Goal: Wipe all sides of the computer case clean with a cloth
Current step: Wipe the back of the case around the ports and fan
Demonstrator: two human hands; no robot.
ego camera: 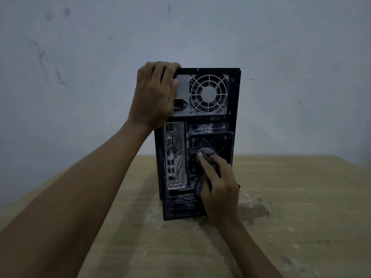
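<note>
On a stained desk point(301, 187), the computer case point(232, 93) is being steadied upright at frame centre, its upper-left corner clasped in the grip of the left hand point(153, 93). A cloth point(207, 152), bunched in the grip of the right hand point(218, 189), is being pressed on the rear vent point(212, 141); dust may be forced inside.

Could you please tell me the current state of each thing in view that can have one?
computer case: upright, rear panel toward the camera, streaked with dust.
cloth: bunched, pressed against the case's rear vent.
left hand: grips the case's top corner.
right hand: holds the cloth.
table: bears the case; dusty, with a dark stain.
</note>
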